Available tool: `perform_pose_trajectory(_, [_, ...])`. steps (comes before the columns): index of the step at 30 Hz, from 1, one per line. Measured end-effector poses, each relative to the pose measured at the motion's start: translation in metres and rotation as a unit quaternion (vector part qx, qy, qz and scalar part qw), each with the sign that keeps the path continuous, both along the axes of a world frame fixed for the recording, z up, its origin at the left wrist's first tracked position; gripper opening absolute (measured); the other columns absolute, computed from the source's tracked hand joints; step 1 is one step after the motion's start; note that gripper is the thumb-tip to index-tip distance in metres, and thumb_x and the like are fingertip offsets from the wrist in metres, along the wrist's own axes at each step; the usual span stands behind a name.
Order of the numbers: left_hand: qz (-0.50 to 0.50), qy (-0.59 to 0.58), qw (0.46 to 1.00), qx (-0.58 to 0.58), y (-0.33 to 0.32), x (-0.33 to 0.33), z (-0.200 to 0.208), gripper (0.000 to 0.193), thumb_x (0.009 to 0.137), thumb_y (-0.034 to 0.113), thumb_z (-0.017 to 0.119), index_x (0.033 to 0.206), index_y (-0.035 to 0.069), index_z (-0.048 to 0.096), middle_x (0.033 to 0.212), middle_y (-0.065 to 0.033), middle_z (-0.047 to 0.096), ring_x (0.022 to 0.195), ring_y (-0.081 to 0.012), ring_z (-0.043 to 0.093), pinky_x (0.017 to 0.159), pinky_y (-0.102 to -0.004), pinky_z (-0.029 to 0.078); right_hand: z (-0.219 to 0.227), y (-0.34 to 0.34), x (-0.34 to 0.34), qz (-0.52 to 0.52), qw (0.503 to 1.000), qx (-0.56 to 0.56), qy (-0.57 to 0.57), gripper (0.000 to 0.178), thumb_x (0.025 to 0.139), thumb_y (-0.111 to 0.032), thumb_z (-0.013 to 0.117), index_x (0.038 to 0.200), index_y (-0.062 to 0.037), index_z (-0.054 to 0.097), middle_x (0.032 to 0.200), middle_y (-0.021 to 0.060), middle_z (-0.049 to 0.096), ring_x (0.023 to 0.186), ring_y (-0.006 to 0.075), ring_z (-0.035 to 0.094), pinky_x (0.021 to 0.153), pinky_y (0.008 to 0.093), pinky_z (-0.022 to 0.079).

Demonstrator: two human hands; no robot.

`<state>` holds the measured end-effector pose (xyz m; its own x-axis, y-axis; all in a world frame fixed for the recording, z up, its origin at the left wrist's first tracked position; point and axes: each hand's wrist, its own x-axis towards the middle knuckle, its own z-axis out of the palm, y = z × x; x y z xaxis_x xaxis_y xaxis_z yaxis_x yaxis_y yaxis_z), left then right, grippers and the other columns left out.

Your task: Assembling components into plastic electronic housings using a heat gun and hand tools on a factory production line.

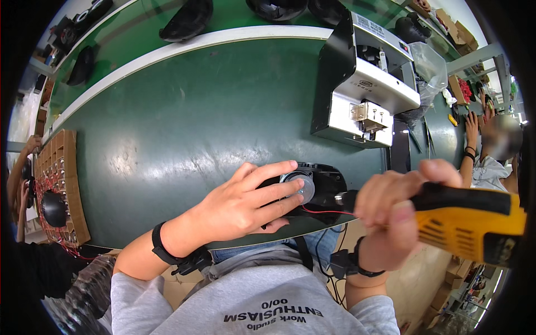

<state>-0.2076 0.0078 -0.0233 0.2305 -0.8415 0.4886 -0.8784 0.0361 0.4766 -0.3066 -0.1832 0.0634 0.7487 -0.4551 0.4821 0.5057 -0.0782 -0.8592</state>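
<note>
Presently, the black housing (330,183) is lying by the near edge of the worktop (167,111), its long axis running roughly along that edge. The left hand (237,204) is nearer, its fingers resting slightly apart on the round disc (307,188); whether its thumb is clamping, one cannot tell. Rightward, the right hand (391,204) is clasping the yellow-black power drill (460,218), whose tip is pointing left towards the housing.

We see dark printed lettering (272,314) across the grey shirt (195,304), between the forearms and nearer the body than both hands. Beyond the left hand (243,201) and the right hand (393,209), the silver-and-black machine (385,92) bears a pale label (369,25) with a square code, plus a dark oval emblem (365,83) above small characters. On the yellow power driver (463,215) in our right hand, we find the markings too unclear to read.
</note>
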Motion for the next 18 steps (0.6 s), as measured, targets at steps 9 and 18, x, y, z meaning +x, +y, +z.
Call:
perform_pose_trajectory(9, [0.013,-0.088,0.996,0.006,-0.004,-0.008,0.009,0.041,0.076,0.023,0.086,0.112,0.008,0.075,0.126,-0.0042,0.069,0.129,-0.0212,0.06,0.1,-0.0526,0.045,0.066,-0.055,0.007,0.015,0.995,-0.095,-0.015,0.046,0.103,-0.016,0.047,0.143,0.001,0.034,0.086,0.0047,0.046,0.082,0.0168,0.05,0.08,0.0385,0.049])
perform_pose_trajectory(18, [0.02,-0.148,0.989,0.015,-0.018,-0.013,0.008,0.04,0.079,0.028,0.084,0.112,0.009,0.074,0.119,-0.0055,0.071,0.119,-0.0198,0.066,0.109,-0.0612,0.041,0.061,-0.071,0.06,-0.052,0.997,-0.002,-0.063,0.022,0.096,-0.003,0.065,0.113,-0.0008,0.051,0.059,0.0007,0.047,0.046,0.01,0.047,0.048,0.03,0.045])
